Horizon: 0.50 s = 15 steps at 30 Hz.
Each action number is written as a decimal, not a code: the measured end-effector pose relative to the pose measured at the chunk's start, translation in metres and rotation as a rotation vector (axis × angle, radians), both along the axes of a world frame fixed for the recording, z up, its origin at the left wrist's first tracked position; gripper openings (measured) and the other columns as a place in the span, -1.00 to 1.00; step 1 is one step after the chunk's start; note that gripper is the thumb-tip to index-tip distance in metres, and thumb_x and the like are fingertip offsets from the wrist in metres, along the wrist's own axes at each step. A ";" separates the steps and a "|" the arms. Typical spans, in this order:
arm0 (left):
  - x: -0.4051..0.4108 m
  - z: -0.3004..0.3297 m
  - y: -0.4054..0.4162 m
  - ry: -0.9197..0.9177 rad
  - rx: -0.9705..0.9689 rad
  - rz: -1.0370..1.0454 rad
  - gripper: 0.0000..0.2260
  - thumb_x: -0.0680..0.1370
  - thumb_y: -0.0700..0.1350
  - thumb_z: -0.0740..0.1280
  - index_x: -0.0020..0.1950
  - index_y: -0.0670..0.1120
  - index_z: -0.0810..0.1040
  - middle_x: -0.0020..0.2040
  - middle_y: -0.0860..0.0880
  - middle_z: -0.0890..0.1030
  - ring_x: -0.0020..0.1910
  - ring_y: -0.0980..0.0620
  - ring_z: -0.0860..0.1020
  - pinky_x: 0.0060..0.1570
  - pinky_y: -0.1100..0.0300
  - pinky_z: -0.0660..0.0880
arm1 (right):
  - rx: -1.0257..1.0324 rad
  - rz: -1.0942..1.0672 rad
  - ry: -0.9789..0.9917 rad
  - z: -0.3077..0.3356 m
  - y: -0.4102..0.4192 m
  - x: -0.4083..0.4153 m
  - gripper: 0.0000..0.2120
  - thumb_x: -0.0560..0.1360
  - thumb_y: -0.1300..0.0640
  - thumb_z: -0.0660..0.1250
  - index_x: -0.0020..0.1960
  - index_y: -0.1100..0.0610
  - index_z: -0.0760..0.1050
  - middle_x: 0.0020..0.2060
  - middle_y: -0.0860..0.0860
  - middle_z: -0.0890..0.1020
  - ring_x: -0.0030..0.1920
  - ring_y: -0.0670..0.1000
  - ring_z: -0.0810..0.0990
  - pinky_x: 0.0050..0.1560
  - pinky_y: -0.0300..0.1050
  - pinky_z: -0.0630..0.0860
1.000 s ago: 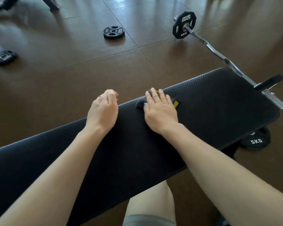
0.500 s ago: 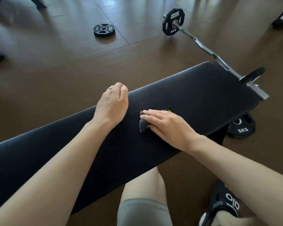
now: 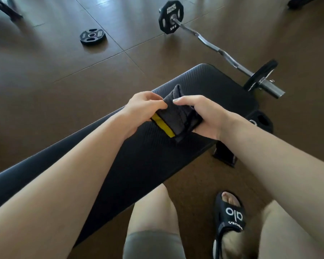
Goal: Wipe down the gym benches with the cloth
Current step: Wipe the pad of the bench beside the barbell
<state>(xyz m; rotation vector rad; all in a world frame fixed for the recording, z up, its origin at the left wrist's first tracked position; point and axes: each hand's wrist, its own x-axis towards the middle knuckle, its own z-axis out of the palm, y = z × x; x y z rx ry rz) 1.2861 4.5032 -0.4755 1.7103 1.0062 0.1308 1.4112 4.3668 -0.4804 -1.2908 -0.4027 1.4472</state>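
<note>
**Cloth lifted off the bench and refolded between both hands**

The dark cloth [image 3: 178, 116], edged with a yellow strip, is held just above the far half of the black padded bench [image 3: 142, 161], not lying on it. The left hand [image 3: 140, 109] pinches the cloth's upper edge between thumb and fingers; the right hand [image 3: 200, 116] cups it from the other side, thumb pressed on top, fingers curled beneath. So each grip is closed on the cloth. Holding it up between two hands like this looks like refolding or turning it to bring a fresh face outward before more wiping; that is my reading, not something shown.

The person stands close against the near edge of the bench, one knee by the pad, which keeps the whole pad within reach.

Readable writing: the plate [image 3: 171, 17] on the curl bar [image 3: 219, 51] says "5KG", with a brand above it too small to read surely. A loose plate [image 3: 92, 36] lies flat on the brown floor [image 3: 45, 71]. The black slide sandal [image 3: 230, 217] reads "alo".
</note>
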 end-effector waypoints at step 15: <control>0.095 0.225 -0.086 0.297 -0.099 -0.323 -0.88 0.63 -0.16 0.36 0.15 -0.01 0.59 0.00 -0.04 0.67 0.07 -0.04 0.65 0.14 0.00 0.64 | -0.231 -0.281 -0.139 0.190 -0.108 0.072 -0.81 0.65 0.17 0.31 0.19 0.16 0.65 0.06 0.10 0.74 0.11 0.10 0.72 0.22 0.13 0.62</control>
